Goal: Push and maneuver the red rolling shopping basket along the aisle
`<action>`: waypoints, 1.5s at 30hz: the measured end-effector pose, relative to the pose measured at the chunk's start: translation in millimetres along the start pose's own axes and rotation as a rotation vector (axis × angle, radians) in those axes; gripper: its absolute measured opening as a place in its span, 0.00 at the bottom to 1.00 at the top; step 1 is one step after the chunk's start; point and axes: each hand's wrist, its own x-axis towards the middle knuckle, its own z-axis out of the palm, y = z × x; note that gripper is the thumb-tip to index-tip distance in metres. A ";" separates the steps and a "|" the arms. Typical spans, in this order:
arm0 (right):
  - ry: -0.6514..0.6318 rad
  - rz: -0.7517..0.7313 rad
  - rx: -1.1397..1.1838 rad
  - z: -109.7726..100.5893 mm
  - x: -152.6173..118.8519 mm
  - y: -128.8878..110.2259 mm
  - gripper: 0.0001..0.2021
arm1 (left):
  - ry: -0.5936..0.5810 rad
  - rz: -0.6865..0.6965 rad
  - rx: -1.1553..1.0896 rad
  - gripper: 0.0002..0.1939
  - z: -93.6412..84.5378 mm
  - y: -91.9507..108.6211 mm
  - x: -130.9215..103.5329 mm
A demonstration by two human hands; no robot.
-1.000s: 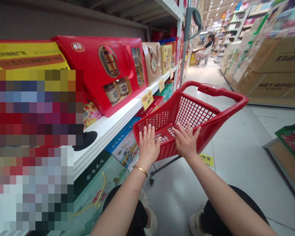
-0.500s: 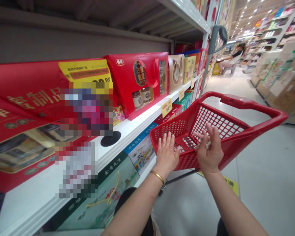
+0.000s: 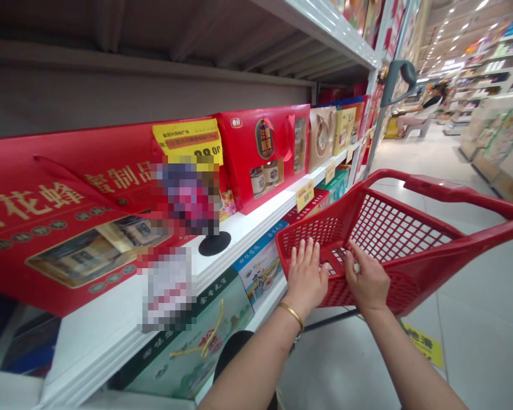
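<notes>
My left hand (image 3: 305,274) is stretched out flat over the near rim of a red plastic shopping cart (image 3: 414,270), fingers extended and holding nothing. Whether it touches the rim I cannot tell. A gold bangle (image 3: 292,316) circles that wrist. Beside it, my right hand (image 3: 367,280) is closed at the near side of the cart, its fingers curled in. A small pale thing shows at those fingers, too small to name. Lattice walls and part of the cart's floor are visible past both hands.
Along the left, a white shelf (image 3: 235,228) carries red gift boxes (image 3: 265,156) and a yellow price sign (image 3: 190,142). Green and blue boxes stand on the lower shelf. A yellow floor sticker (image 3: 423,344) lies right of the cart. A seated person (image 3: 425,108) is far down the aisle.
The fingers of my right hand, spread before, have curled in. My left hand stays stretched out. The view has shifted, so the shelf and cart appear further right.
</notes>
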 end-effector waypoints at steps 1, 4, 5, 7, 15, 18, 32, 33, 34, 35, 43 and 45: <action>0.031 0.068 0.025 -0.1 3.8 -3.6 0.20 | 0.006 -0.001 -0.008 0.32 -0.3 -0.4 -0.3; 0.083 0.273 0.144 -1.7 13.8 -9.0 0.26 | 0.004 0.006 -0.010 0.33 -2.3 -2.3 -1.3; 0.058 0.262 0.167 -2.1 15.0 -9.0 0.27 | -0.002 0.008 -0.002 0.33 -3.2 -3.1 -1.6; -0.040 0.101 0.157 -2.9 12.9 -6.9 0.27 | -0.015 0.006 0.012 0.33 -5.0 -4.7 -2.0; -0.191 -0.246 -0.138 -12.3 -5.0 -6.1 0.22 | -0.024 -0.004 0.004 0.32 -9.1 -8.0 -5.6; -0.219 -0.286 -0.075 -11.3 -7.8 -18.3 0.25 | -0.018 -0.017 0.005 0.32 -11.0 -8.9 -6.4; -0.251 -0.262 -0.070 -38.9 -4.8 5.9 0.24 | -0.022 -0.020 0.022 0.33 -14.9 -17.1 -6.3; -0.278 -0.259 -0.122 -38.8 -4.0 4.5 0.24 | -0.020 -0.023 0.028 0.33 -14.3 -17.2 -5.7; -0.305 -0.272 -0.140 -38.1 -3.9 2.5 0.25 | -0.019 -0.023 0.032 0.33 -13.6 -17.1 -5.0; -0.331 -0.295 -0.125 -37.2 -4.4 0.4 0.24 | -0.019 -0.021 0.033 0.33 -13.1 -17.1 -4.4; -0.083 0.066 0.201 -36.4 4.9 -8.5 0.25 | -0.048 -0.007 0.009 0.33 -12.1 -17.3 -4.3; -0.083 0.106 0.151 -34.1 9.0 -11.3 0.24 | -0.045 0.014 0.016 0.33 -10.7 -18.2 -5.0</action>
